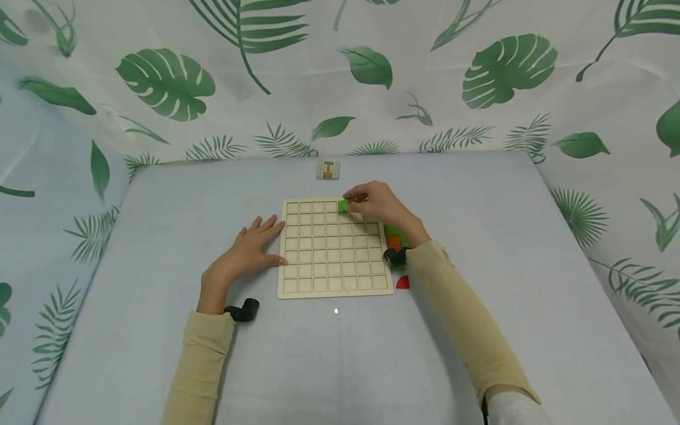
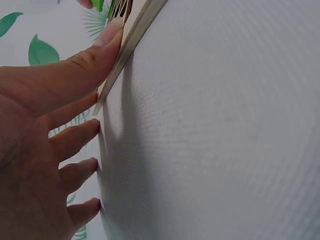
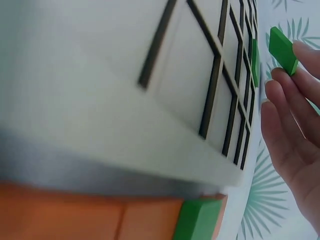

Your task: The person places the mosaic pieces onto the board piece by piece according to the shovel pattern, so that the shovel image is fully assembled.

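Note:
A pale wooden grid board [image 1: 334, 242] lies flat on the table, its square cells marked by grooves. My right hand [image 1: 379, 203] is over its far edge and pinches a green square tile [image 3: 283, 50] between thumb and fingertips. The right wrist view also shows a second green piece [image 3: 255, 62] on the board, below the held tile. With fingers spread, my left hand [image 1: 248, 252] rests at the board's left side, and its thumb [image 2: 107, 37] touches the edge. Along the right side, partly hidden by my right wrist, are orange pieces [image 1: 394, 242] and green pieces [image 3: 199, 220].
A red quarter-round piece [image 1: 403, 282] lies near the board's front right corner. Behind the board is a small gridded card [image 1: 327, 170] with an orange figure. A pale cloth covers the table [image 1: 340, 366], and leaf-patterned curtains [image 1: 340, 77] stand around it.

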Demonstrator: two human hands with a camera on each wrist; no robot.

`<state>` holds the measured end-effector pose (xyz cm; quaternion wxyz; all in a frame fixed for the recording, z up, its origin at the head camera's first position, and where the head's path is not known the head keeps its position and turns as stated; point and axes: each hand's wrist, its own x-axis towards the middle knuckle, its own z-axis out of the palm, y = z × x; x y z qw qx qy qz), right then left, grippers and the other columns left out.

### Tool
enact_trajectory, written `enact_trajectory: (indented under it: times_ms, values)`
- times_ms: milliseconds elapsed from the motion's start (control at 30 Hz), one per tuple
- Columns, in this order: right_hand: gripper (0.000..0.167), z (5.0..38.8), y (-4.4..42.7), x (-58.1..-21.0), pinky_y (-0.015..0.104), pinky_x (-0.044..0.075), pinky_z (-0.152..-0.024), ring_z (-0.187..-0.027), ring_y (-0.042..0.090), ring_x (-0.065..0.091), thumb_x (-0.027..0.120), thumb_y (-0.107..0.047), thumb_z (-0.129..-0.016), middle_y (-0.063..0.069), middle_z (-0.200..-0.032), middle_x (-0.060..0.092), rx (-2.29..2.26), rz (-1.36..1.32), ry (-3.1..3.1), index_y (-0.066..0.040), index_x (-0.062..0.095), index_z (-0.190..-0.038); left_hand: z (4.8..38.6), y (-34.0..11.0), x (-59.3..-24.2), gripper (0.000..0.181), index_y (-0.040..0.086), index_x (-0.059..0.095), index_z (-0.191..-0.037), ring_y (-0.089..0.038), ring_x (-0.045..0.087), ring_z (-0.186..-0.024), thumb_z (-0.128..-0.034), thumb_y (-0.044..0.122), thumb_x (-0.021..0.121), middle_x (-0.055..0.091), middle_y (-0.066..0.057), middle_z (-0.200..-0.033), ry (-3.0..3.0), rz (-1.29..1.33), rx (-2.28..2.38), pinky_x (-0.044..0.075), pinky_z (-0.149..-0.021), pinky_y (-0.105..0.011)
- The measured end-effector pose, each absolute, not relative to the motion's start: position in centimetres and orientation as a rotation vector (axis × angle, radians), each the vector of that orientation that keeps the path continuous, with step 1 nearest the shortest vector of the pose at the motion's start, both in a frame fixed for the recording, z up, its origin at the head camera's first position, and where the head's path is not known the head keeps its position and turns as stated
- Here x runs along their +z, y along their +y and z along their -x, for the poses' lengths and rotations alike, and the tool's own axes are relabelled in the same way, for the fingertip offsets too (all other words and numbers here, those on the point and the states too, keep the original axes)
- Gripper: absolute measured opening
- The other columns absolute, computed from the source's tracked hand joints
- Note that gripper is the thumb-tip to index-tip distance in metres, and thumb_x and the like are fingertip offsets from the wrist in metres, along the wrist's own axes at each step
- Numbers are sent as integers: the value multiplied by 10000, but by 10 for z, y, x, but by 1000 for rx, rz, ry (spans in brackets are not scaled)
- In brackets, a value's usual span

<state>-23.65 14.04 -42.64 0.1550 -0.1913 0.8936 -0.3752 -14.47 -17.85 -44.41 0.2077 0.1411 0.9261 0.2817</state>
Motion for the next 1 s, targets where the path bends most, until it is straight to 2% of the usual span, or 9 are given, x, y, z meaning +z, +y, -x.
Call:
enact_trajectory:
  times_ms: [200,800,1000]
  values:
    - [339,240,133,-427,452,548,-943,-1092,311,646,690,-164,-991,170,-1231,714,-1041,549,2554,-27,704,-1301,145,-178,-443,895,87,270,-1635,-449,-9,-1586,-928,313,770,133,-178,-1720,2572,-400,805,-16,-1259,-657]
    - [362,255,114,-430,451,569,-942,-1134,332,672,712,-151,-978,187,-1286,687,-1006,601,2494,-5,688,-1308,144,-177,-446,896,100,284,-1633,-440,4,-1588,-918,313,780,142,-161,-1721,2589,-378,797,0,-1262,-654]
    - [338,255,108,-432,422,581,-915,-1099,310,686,724,-155,-973,179,-1256,703,-910,661,2580,0,705,-1273,145,-177,-446,894,99,285,-1633,-445,7,-1586,-919,312,779,141,-161,-1721,2600,-379,785,5,-1260,-659]
